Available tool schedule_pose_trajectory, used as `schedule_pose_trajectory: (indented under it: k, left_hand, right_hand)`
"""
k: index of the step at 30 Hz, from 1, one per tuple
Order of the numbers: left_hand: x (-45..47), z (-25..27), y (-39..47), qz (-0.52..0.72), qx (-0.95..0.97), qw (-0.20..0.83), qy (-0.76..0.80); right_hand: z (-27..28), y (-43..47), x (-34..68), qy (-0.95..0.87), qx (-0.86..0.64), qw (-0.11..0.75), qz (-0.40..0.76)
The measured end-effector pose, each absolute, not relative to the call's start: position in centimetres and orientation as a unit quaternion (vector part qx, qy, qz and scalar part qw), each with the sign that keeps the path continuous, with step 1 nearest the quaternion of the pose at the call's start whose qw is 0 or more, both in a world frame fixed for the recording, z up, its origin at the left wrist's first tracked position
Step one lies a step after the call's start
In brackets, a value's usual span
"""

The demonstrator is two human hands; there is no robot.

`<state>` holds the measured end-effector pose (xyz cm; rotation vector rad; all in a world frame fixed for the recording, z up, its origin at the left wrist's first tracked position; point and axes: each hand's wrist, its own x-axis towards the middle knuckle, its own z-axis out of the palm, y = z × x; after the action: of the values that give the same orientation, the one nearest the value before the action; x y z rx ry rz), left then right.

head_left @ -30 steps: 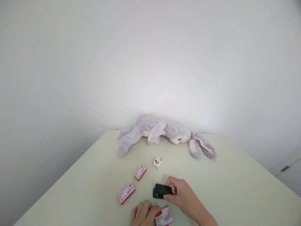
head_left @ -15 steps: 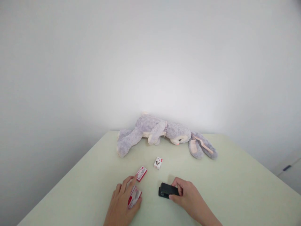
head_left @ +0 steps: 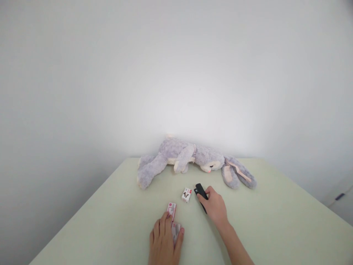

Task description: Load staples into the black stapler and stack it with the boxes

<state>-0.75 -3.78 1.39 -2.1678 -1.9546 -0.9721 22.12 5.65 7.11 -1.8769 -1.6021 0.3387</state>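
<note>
My right hand [head_left: 213,206] is closed around a black stapler [head_left: 202,190], which points away from me and slants to the left. Thumb and fingers grip it from both sides. Over a small red-and-white box [head_left: 175,232] lies my left hand [head_left: 164,239], its thumb along the box's right side and its fingers over the left. The fingertips reach a second red-and-white box [head_left: 171,209] just beyond, and cover its near end. A smaller white box [head_left: 186,195] with a dark picture on top stands just left of the stapler, apart from both hands.
A grey-purple plush rabbit [head_left: 179,151] lies on its side along the back of the pale green table [head_left: 110,221], ears to the right. Behind it rises a plain white wall [head_left: 176,73]. At the far right is a small dark object [head_left: 340,197].
The stapler has moved forward in my right hand and turned to point away, beside the white box. My left hand has slid right with the two red-and-white boxes, which now line up straighter.
</note>
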Motion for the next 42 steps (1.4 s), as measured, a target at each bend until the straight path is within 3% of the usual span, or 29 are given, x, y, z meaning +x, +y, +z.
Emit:
schedule_pose_trajectory:
  k: [5, 14, 28, 42]
  left_hand:
    - [-1.2, 0.5, -2.8, -0.327, -0.731, 0.045, -0.597]
    - [-0.6, 3.5, -2.5, -0.318, -0.723, -0.047, -0.611]
    - [-1.9, 5.2, 1.5, -0.242, -0.751, -0.012, -0.614]
    - [0.7, -0.2, -5.0, -0.261, -0.664, 0.076, -0.697]
  right_hand:
    - [7.8, 9.7, 21.6, -0.665, -0.656, 0.322, 0.154]
    - [7.5, 8.1, 20.7, -0.703, -0.609, 0.326, 0.168]
    - [7.9, 7.4, 18.5, -0.685, -0.615, 0.353, 0.168]
    - [4.8, -3.2, 16.2, -0.610, -0.613, 0.362, 0.349]
